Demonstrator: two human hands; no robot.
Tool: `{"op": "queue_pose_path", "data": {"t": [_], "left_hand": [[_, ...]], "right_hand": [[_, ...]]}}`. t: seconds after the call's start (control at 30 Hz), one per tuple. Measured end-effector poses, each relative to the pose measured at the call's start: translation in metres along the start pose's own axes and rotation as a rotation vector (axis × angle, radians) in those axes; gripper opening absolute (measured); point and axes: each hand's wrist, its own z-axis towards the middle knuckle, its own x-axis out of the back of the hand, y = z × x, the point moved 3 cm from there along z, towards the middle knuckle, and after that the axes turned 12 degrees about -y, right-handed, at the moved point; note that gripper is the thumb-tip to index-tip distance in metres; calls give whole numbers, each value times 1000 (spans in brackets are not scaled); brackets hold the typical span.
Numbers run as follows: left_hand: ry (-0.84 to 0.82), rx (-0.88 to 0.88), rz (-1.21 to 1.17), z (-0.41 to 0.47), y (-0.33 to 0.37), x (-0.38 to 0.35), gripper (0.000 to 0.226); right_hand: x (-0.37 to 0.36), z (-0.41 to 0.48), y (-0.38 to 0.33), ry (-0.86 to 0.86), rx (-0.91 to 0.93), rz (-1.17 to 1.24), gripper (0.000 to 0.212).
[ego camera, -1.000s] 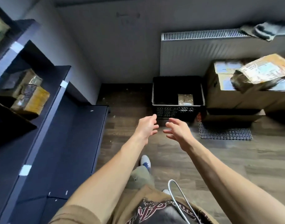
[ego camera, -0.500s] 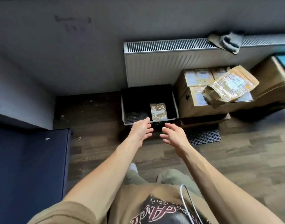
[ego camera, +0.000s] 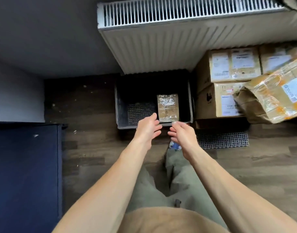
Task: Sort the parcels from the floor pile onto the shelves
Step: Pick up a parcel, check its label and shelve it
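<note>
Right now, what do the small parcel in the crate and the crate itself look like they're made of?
The small parcel looks like brown cardboard or paper wrapped in clear glossy tape or film; light glints off its wrinkled top. The crate is probably dark matte moulded plastic, judging by its perforated grid floor.

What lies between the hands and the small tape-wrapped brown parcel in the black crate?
Head view: only the crate's near rim separates left hand and right hand from the parcel.

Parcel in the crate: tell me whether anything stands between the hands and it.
Nothing visible does. The parcel lies alone in the open-topped crate, near its front wall. The left hand and right hand hover open at that wall's rim, so a reach from above looks free.
</note>
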Motion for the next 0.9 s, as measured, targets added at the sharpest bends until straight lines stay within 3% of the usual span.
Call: {"op": "queue_pose_path", "data": {"t": [0.2,0.37,0.53,0.67,0.83,0.9], "left_hand": [[19,71,164,144,-16,-10,43],[24,121,342,280,-57,18,38],[47,159,359,392,-86,44,46],[23,160,358,459,-103,49,75],[22,162,196,515,-124,57,122],[13,159,131,520,-133,65,122]], "right_hand": [[30,142,8,-43,-3,-290,62],[60,273,62,-34,-88,-418,51],[83,386,90,38,-124,-440,63],[89,444,92,60,-124,-425,50],[85,470,107,76,-136,-295,57],[85,467,109,101,-133,-208,53]]}}
